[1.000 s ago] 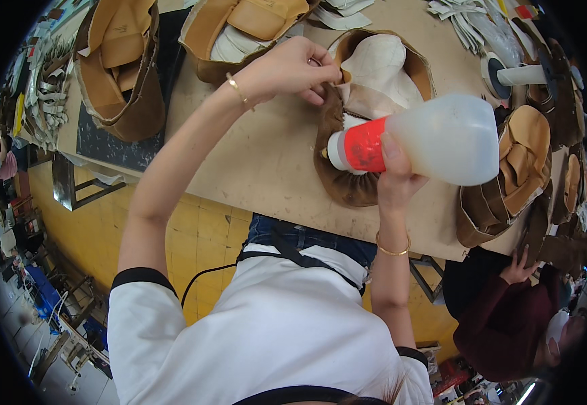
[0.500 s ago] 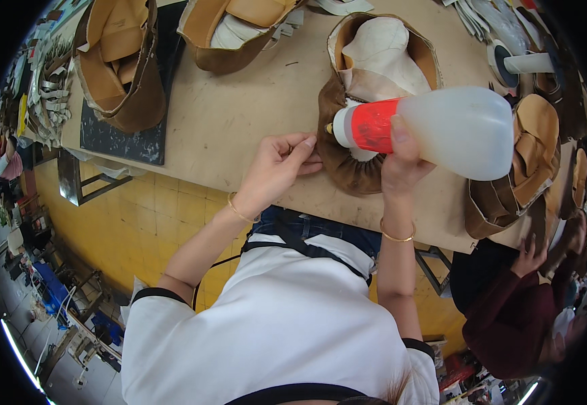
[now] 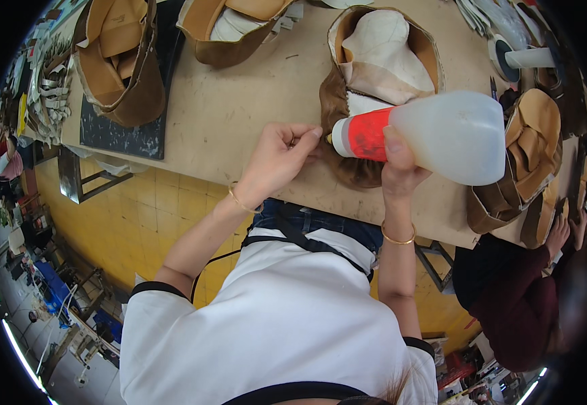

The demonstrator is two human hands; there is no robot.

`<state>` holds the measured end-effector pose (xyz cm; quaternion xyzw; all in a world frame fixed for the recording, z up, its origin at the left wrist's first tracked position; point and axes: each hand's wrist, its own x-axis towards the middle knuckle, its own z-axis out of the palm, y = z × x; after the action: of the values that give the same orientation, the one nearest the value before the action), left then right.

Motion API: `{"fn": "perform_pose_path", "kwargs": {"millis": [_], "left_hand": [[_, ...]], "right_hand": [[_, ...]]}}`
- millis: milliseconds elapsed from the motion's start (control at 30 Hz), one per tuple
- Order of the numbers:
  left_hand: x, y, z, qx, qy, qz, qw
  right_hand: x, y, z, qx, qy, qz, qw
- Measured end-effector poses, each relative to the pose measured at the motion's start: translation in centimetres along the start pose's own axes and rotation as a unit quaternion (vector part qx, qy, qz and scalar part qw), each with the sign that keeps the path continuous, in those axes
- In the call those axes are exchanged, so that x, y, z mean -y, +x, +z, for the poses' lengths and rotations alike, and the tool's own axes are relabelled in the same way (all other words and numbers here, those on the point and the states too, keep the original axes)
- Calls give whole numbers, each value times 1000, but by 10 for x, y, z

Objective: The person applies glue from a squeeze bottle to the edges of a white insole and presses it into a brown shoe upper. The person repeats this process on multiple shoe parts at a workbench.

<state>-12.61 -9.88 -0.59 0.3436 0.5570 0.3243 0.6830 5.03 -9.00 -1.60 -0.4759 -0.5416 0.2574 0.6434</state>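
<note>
A brown leather shoe upper (image 3: 334, 103), with a pale lining and gathered edge, lies on the table in front of me. My left hand (image 3: 281, 156) is closed, thumb and fingertips pinching the upper's left edge. In my right hand (image 3: 401, 165) is a translucent squeeze bottle (image 3: 450, 135) with a red band, tilted on its side. Its small nozzle points left, close to the leather rim and my left fingertips. Whether the nozzle touches the leather I cannot tell. The bottle covers part of the upper, and pale liquid shows inside it.
More brown uppers stand at the left (image 3: 131, 101), back (image 3: 220, 52) and right (image 3: 533, 135) of the table (image 3: 246, 94). A dark board (image 3: 125, 138) lies under the left one. A tape roll (image 3: 502, 59) sits at the back right. A co-worker's hand (image 3: 558, 236) is at the right edge.
The bottle's nozzle has moved slightly down along the leather rim. My left fingertips have shifted a little up and right. The co-worker's hands at the right have moved to another brown piece.
</note>
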Motion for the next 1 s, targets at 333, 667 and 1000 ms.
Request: {"fn": "perform_pose_path", "kwargs": {"millis": [333, 667, 1000], "left_hand": [[2, 4, -3, 22, -25, 17, 999], [0, 4, -6, 19, -44, 11, 999], [-23, 19, -40, 77, 80, 122, 986]], "right_hand": [[10, -17, -17, 51, -25, 65, 996], [21, -23, -44, 110, -161, 30, 980], [24, 13, -74, -101, 70, 178, 976]]}}
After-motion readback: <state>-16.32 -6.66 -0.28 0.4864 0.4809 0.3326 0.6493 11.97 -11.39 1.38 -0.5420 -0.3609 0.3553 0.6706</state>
